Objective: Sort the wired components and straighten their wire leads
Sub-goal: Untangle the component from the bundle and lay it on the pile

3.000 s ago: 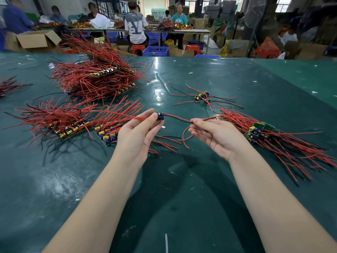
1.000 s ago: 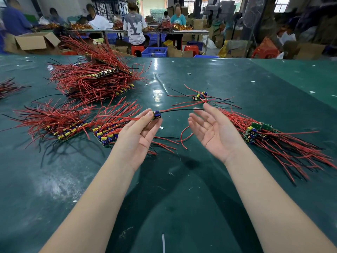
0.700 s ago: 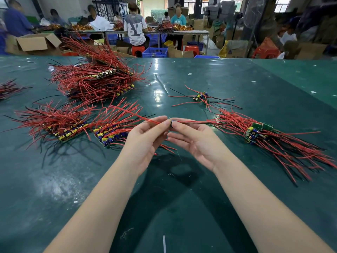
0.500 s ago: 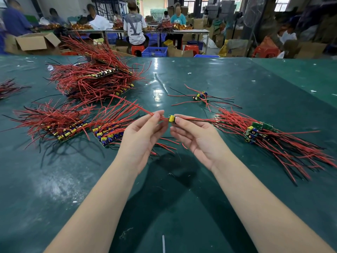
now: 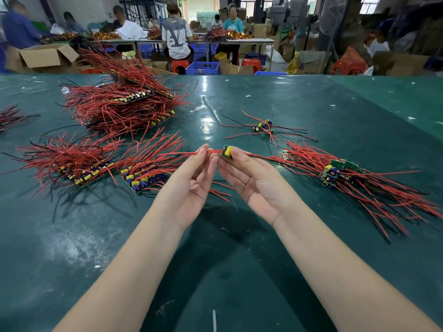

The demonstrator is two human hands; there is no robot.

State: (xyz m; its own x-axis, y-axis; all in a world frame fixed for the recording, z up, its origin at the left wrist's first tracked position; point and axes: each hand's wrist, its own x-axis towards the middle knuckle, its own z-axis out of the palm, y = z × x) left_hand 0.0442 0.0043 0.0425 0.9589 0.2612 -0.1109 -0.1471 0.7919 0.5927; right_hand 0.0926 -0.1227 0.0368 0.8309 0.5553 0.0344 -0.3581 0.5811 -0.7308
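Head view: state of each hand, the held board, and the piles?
Left hand: pinches the red leads left of the board.
Right hand: holds the board at its fingertips, palm up.
Board: held above the table, leads out both sides.
Left piles: lying in rows, leads fanned out.
Right pile: lying heaped, leads trailing right.
Far boards: loose, leads crooked.

**Wired boards and their red leads**

One small green board (image 5: 227, 151) with a yellow part sits mid-frame, held above the table, its red leads (image 5: 191, 153) running left and right, nearly straight. Flat rows of boards lie at left (image 5: 81, 174) and centre-left (image 5: 143, 179). A big heap (image 5: 119, 104) fills the upper left. A loose bundle (image 5: 335, 172) sprawls at right, with a few stray boards (image 5: 262, 125) above centre.
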